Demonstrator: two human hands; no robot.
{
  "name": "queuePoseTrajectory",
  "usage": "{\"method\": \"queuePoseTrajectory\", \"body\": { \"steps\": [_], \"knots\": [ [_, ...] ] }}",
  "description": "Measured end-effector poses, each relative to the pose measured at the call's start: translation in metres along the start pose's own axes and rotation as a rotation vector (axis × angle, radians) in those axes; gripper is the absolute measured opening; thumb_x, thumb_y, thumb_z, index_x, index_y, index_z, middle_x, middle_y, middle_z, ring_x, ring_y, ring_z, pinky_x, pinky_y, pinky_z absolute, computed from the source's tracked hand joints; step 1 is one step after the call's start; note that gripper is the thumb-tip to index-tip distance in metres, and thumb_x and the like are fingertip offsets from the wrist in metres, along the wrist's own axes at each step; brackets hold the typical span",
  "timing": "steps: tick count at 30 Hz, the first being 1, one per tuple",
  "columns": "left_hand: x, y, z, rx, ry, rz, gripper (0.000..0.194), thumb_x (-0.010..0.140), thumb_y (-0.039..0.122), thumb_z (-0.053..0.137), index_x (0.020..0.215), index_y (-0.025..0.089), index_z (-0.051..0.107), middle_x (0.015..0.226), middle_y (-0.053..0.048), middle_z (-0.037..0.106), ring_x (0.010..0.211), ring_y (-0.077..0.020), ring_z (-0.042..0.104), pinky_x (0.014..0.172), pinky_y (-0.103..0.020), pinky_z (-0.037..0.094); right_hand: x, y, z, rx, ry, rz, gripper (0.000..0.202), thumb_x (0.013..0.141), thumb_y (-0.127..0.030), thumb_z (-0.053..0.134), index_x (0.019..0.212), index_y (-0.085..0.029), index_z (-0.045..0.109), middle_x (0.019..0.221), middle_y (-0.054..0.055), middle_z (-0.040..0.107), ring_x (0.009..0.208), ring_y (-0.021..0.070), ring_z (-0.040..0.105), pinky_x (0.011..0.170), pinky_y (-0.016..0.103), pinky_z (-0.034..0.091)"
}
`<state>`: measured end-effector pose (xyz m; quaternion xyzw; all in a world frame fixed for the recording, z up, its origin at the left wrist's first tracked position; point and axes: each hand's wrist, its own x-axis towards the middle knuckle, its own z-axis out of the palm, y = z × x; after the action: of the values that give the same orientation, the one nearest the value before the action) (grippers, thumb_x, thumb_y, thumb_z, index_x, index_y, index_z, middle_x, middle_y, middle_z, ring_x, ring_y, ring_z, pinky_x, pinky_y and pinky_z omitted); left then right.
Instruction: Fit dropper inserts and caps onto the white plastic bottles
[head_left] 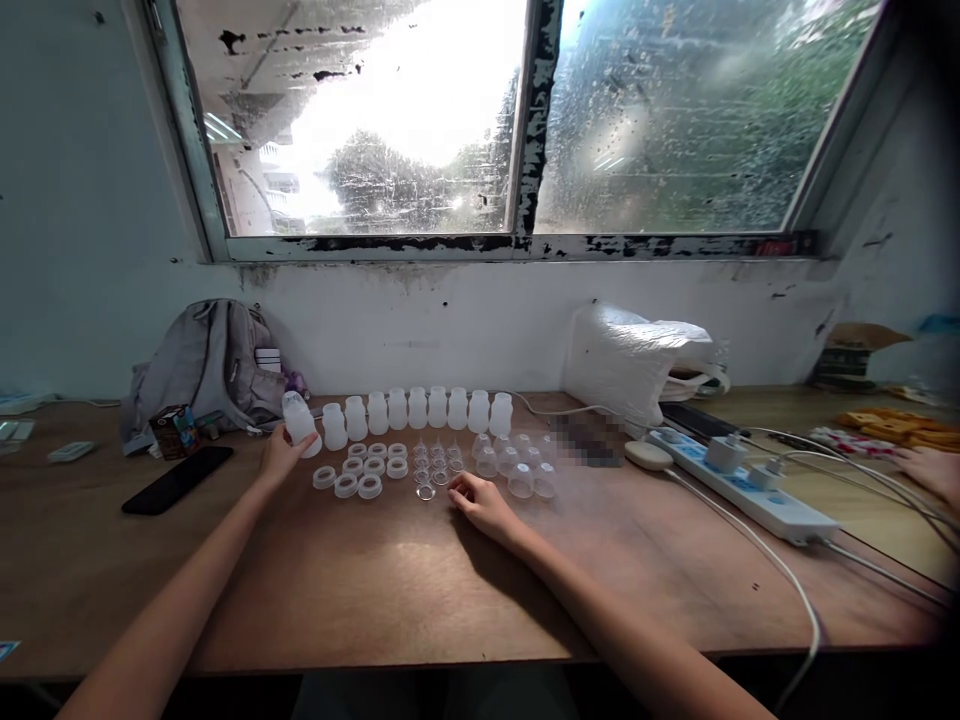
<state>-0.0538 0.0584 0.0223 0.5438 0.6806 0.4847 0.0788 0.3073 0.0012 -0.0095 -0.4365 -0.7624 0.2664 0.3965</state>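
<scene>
My left hand [292, 455] is closed around a translucent white baby bottle [301, 425], which tilts at the left end of a row of similar upright bottles [397, 410]. My right hand [480, 503] is at the table with its fingers loosely curled and slightly apart, nothing visible in them. Just left of its fingertips are clear bottle nipples [425, 491] in short columns. White screw rings [369, 486] lie grouped between the left hand and the nipples. Clear dome caps [520, 481] stand behind and to the right of my right hand.
A grey backpack [206, 360], a small box [174, 430] and a black phone [178, 480] are at the left. To the right are a white bag [622, 360], a power strip [750, 490] and trailing cables [780, 570]. Another person's hand [930, 470] shows at the right edge.
</scene>
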Motion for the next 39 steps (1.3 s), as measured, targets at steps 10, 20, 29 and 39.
{"method": "queuePoseTrajectory", "body": {
  "steps": [10, 20, 29, 39],
  "knots": [
    [0.005, -0.026, 0.029, 0.009, -0.053, 0.0, 0.067, 0.055, 0.039, 0.063, 0.108, 0.008, 0.038, 0.108, -0.017, 0.051, 0.093, -0.0256, 0.053, 0.078, -0.034, 0.043, 0.006, 0.006, 0.014, -0.255, 0.01, 0.025, 0.015, 0.071, -0.022, 0.046, 0.068, -0.016, 0.06, 0.066, 0.004, 0.062, 0.06, 0.0134, 0.054, 0.055, 0.022, 0.036],
    [-0.05, 0.036, 0.02, 0.135, 0.11, 0.469, 0.028, 0.075, 0.036, 0.045, 0.096, 0.017, 0.049, 0.096, -0.008, 0.052, 0.093, -0.0217, 0.049, 0.083, -0.034, 0.039, 0.014, 0.008, 0.017, -0.301, 0.026, 0.026, 0.015, 0.074, -0.024, 0.044, 0.074, -0.018, 0.059, 0.067, 0.003, 0.061, 0.061, 0.0131, 0.054, 0.056, 0.022, 0.035],
    [-0.098, 0.056, 0.048, 0.316, -0.345, 0.76, 0.016, 0.071, 0.034, 0.053, 0.067, 0.019, 0.058, 0.104, -0.009, 0.052, 0.101, -0.026, 0.044, 0.084, -0.041, 0.037, 0.019, -0.005, 0.028, -0.496, -0.029, -0.028, 0.028, 0.075, -0.042, 0.048, 0.09, -0.02, 0.057, 0.086, 0.008, 0.061, 0.072, 0.0176, 0.056, 0.058, 0.025, 0.034],
    [-0.107, 0.127, 0.067, -0.123, -0.272, 0.699, 0.018, 0.078, 0.029, 0.045, 0.094, 0.02, 0.047, 0.094, -0.004, 0.054, 0.088, -0.0152, 0.052, 0.079, -0.03, 0.042, 0.012, -0.009, 0.021, -0.41, -0.119, -0.287, 0.024, 0.069, -0.032, 0.057, 0.089, -0.019, 0.057, 0.089, 0.005, 0.055, 0.088, 0.0183, 0.048, 0.08, 0.031, 0.034]
  ]
}}
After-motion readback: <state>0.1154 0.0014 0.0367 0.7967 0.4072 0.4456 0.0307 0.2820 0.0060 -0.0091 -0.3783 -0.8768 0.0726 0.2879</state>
